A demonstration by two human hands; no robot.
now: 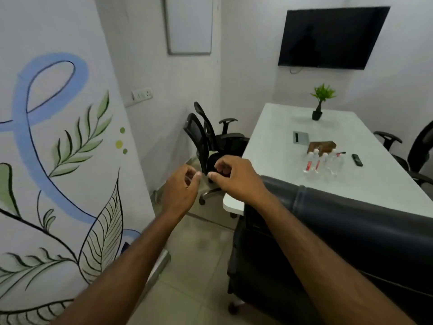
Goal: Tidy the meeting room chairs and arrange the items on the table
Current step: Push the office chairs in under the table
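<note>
No text, number or sign can be read. The clear plastic water bottles [309, 163] on the white rectangular table [269, 141] carry red labels — their print is too small and blurred to read.

The table [276, 137] has a smooth, pale top with a soft sheen, and on it stand clear plastic bottles [323, 163] and a brown box [323, 146] that looks like wood. The big chair [363, 231] at its near end is covered in dark, leather-like upholstery that catches the light, while the smaller chair [195, 130] by the wall has a black mesh back and a shiny metal base [210, 193]. The floor [199, 249] is matt beige tile, and the television [332, 36] has a glossy black screen.
</note>
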